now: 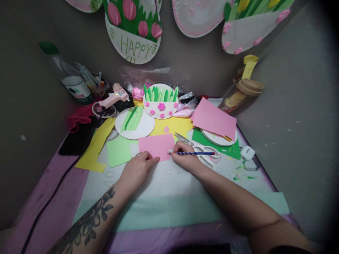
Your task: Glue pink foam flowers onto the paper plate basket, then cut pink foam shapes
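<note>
In the middle of the table lies a sheet of pink paper (pixel 155 144). My left hand (pixel 140 167) rests on its lower left corner, thumb stretched out to the right and fingers lying against the sheet. Pinched in my right hand (pixel 186 155) is a dark blue striped pencil (pixel 197 153) with a red end. Its tip touches or hovers just over the right part of the pink paper; I cannot tell which. White-handled scissors (pixel 209 159) lie partly beneath my right hand, blades pointing to the upper left. A light green sheet (pixel 119 154) sits left of the pink one.
Behind are a white paper plate (pixel 120 124) with green strips and a decorated half plate (pixel 165 112). A pink glue gun (pixel 115 98) stands back left. More pink paper (pixel 214 118) covers a plate at right. A black cable (pixel 50 197) crosses the left side.
</note>
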Available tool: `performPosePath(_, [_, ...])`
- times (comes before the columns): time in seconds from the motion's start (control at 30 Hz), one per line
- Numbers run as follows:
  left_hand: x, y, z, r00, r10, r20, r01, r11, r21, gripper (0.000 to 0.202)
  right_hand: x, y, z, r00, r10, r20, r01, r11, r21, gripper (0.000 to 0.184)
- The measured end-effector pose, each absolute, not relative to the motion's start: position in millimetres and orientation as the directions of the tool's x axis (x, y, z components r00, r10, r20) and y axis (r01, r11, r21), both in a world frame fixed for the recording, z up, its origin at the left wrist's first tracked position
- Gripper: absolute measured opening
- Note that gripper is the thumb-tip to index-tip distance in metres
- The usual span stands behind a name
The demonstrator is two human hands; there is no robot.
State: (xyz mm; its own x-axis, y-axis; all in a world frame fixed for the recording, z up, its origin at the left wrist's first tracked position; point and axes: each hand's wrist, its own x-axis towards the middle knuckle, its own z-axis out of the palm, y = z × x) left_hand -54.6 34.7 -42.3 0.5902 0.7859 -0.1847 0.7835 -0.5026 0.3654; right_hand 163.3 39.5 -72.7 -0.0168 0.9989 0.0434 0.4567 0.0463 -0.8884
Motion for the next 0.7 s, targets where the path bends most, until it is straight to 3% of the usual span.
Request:
performPosePath(0.57, [-54.6, 33.1, -47.0, 0.580, 0.808, -0.107, 0.779, -0.511, 0.363, 0.040, 164.8, 38.6, -70.6, -0.099, 0.995, 0.006, 0.364, 0.042, -0.931, 0.015])
performPosePath(0.7, [-56.3, 34.3, -47.9, 0.585, 0.807, -0.078, 0.768, -0.521, 0.371, 0.038, 164.9, 40.6, -70.7, -0.051, 0.998, 0.023, 0.316, 0.038, -0.948, 0.016])
